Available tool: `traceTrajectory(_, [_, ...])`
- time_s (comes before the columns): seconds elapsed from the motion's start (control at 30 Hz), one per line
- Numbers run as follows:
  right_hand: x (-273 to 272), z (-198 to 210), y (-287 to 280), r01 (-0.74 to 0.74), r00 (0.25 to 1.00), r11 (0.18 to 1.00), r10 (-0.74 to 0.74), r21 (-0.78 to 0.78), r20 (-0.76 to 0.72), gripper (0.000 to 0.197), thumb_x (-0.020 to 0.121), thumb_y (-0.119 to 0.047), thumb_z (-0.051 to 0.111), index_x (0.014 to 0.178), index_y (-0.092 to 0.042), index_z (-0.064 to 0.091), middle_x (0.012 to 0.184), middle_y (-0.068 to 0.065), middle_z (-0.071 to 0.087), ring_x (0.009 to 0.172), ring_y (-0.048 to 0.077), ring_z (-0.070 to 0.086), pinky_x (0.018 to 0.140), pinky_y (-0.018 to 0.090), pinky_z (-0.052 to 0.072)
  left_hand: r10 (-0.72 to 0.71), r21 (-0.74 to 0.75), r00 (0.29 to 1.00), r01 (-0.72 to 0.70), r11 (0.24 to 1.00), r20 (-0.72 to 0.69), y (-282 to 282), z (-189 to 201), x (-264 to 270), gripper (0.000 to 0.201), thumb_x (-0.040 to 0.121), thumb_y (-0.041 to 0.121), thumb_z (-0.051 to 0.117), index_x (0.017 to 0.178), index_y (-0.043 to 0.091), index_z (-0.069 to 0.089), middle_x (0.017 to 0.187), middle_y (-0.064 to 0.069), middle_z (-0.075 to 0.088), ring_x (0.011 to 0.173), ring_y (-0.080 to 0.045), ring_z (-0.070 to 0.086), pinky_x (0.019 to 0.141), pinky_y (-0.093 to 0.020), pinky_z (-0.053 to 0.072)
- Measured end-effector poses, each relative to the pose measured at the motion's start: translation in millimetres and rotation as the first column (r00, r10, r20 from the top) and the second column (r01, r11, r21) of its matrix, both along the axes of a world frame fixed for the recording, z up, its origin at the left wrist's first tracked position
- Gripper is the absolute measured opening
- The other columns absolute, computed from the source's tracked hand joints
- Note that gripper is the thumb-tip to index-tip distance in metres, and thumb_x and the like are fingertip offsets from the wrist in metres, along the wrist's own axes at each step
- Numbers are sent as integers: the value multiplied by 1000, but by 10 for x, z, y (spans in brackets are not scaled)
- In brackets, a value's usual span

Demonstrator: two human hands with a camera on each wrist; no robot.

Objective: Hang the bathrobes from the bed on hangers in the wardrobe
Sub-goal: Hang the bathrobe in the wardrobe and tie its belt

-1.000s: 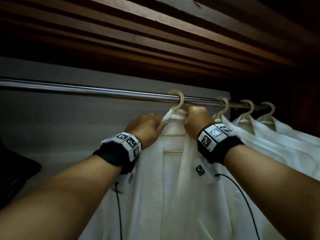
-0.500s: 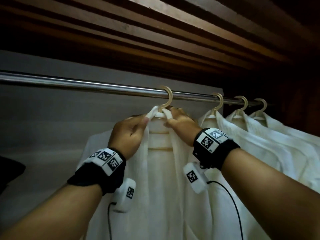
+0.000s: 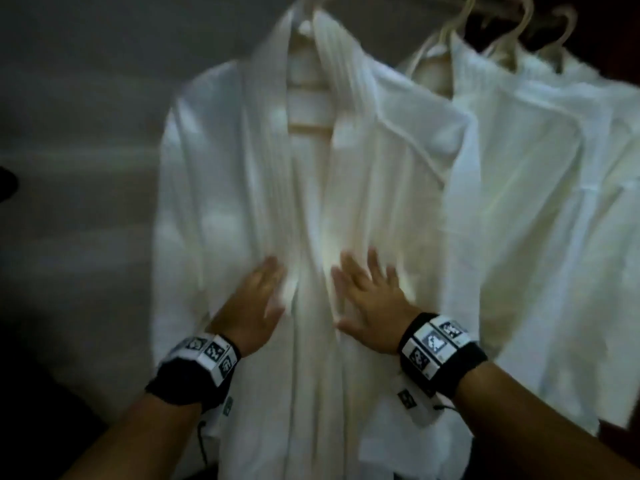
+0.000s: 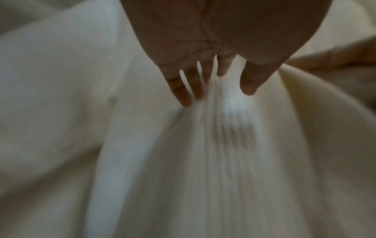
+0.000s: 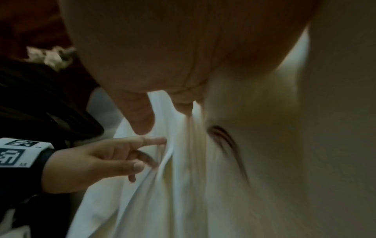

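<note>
A white bathrobe (image 3: 214,174) hangs on a pale hanger (image 3: 306,98) in the wardrobe, its front lapels running down the middle. My left hand (image 3: 258,299) lies flat with straight fingers on the left front panel. My right hand (image 3: 367,296) lies flat on the right front panel, fingers spread. In the left wrist view the left hand (image 4: 205,77) presses its straight fingers into the ribbed cloth (image 4: 230,145). The right wrist view shows the right hand (image 5: 162,90) against the robe (image 5: 264,161), with the left hand (image 5: 97,161) beside it.
More white robes (image 3: 519,202) hang to the right on pale hangers (image 3: 523,26). The grey back wall of the wardrobe (image 3: 76,116) lies to the left. A dark object (image 3: 7,183) shows at the far left edge.
Both hands left the collar at the hanger's hook and slid down the robe's front to chest height, now flat. The head view has dropped; the rail is out of sight.
</note>
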State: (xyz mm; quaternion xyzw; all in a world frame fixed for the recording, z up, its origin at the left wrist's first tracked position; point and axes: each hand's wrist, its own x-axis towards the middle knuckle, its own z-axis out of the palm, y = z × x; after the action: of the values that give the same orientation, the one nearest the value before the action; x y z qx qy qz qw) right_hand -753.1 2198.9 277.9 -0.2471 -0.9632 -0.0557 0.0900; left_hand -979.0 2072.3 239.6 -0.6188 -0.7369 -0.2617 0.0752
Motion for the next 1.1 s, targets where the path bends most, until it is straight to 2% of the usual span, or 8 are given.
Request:
traceTrajectory(0.1, [242, -717, -191, -142, 974, 975, 107, -171, -201, 43, 83, -46, 48, 120, -32, 67, 130, -6, 62, 130, 30, 48, 116, 37, -10, -28, -199, 939, 101, 975, 343, -297, -968, 305, 36, 90, 40, 52, 126, 39, 50, 119, 5, 61, 93, -10, 63, 88, -28, 52])
traceTrajectory(0.23, [486, -733, -431, -332, 673, 838, -111, -433, -731, 21, 87, -33, 56, 93, -26, 75, 99, -7, 74, 109, 2, 61, 119, 30, 21, -85, -131, 836, 183, 974, 542, -433, -1473, 909, 48, 88, 31, 67, 128, 41, 42, 115, 15, 56, 91, 3, 57, 78, -18, 46])
traceTrajectory(0.33, [588, -664, -563, -359, 493, 862, -150, -358, -857, 15, 84, -16, 66, 97, -11, 71, 114, 5, 67, 128, 17, 52, 112, 45, 36, -16, -41, 787, 53, 998, 616, -267, -1473, 1162, 82, 82, 36, 73, 147, 26, 25, 142, 14, 34, 122, -2, 43, 100, -20, 38])
traceTrajectory(0.47, [763, -959, -480, 13, 788, 969, -162, -246, -595, 62, 76, -21, 65, 137, -18, 51, 158, 7, 26, 149, 30, 10, 122, 42, 8, 160, -168, 791, -73, 983, 591, -44, -1378, 1014, 103, 80, 41, 75, 154, 18, 6, 162, -7, -2, 148, -19, 7, 115, -27, 13])
traceTrajectory(0.67, [1012, -1538, -689, -58, 440, 809, -506, -585, -742, 34, 79, -5, 74, 102, -19, 53, 105, -6, 52, 90, 4, 59, 74, 25, 54, 71, -112, 640, 24, 993, 765, 0, -1384, 1139, 102, 70, 35, 85, 146, 27, 18, 127, 7, 47, 103, -14, 54, 86, -27, 50])
traceTrajectory(0.87, [1252, -1970, -508, 83, 485, 558, -746, -826, -456, 53, 81, -14, 70, 128, -27, 48, 127, 1, 52, 108, 11, 56, 94, 42, 52, 100, -116, 681, -23, 993, 725, 18, -1503, 1328, 43, 80, 34, 74, 59, 22, 38, 56, 2, 50, 55, -20, 53, 53, -35, 47])
traceTrajectory(0.97, [1289, -1941, -400, 52, 625, 537, -676, -842, -392, 54, 81, -25, 66, 132, -28, 49, 133, 1, 53, 113, 15, 57, 94, 40, 52, 17, -164, 638, 172, 971, 770, -25, -1566, 1505, 33, 69, 38, 82, 84, 31, 54, 89, 6, 63, 81, -13, 63, 70, -31, 56])
traceTrajectory(1.1, [1120, -1598, -510, -297, 811, 429, -358, -853, -462, 38, 88, 9, 49, 114, -15, 64, 108, 7, 70, 106, 19, 65, 95, 32, 51, -33, -263, 826, 216, 940, 563, 120, -1644, 1628, 115, 50, 78, 73, 142, 24, 30, 142, 4, 33, 129, -12, 37, 106, -19, 31])
